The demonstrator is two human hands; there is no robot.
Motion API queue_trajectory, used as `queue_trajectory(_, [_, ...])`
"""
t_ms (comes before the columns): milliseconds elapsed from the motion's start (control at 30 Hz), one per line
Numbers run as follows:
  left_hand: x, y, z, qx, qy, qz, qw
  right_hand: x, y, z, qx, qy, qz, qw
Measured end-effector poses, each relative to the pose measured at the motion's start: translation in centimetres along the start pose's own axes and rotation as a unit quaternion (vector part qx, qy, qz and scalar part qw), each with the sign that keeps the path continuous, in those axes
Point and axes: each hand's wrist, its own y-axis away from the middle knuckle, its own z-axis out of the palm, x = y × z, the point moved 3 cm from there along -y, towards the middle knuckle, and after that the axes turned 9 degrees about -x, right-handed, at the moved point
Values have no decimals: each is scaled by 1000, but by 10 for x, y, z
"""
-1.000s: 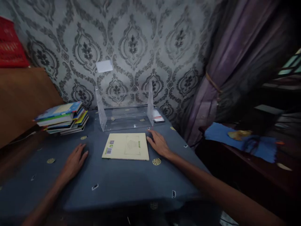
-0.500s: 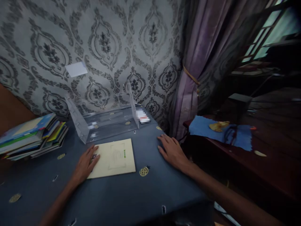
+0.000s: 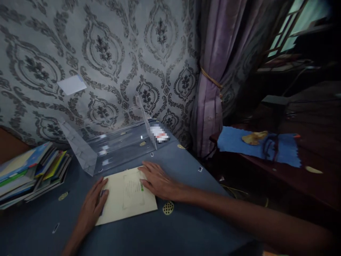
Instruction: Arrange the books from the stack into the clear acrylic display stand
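Observation:
A thin cream-coloured book (image 3: 117,197) with a printed frame and a small green mark lies flat on the blue patterned tablecloth (image 3: 186,227). My left hand (image 3: 93,204) rests on its left edge, fingers stretched out. Across the book's upper right corner lies my right hand (image 3: 157,181), its fingers extended and flat. Just behind the book stands a clear plastic rack (image 3: 81,151) with upright end panels; nothing shows inside it.
A pile of books (image 3: 34,174) sits at the left. Beside the rack's right panel lies a white packet (image 3: 160,133), blurred out. To the right, a dark red bench (image 3: 287,177) carries a blue cloth (image 3: 234,140) with a yellowish piece on it. A tied purple curtain (image 3: 210,106) hangs behind.
My right hand has moved left from the tablecloth onto the book's right side. My left hand stays at the book's left edge. The view has turned slightly.

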Motion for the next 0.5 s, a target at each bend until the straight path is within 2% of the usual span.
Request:
queue_trajectory(200, [-9,2,0,-18,-13,23,999,2,-12,16,1,-2,-5,1000])
queue_trajectory(333, [-12,4,5,22,-13,66,997,3,-9,15,8,-7,-8,1000])
queue_trajectory(500, [-8,6,8,26,-57,119,991,0,-10,13,4,-1,-12,1000])
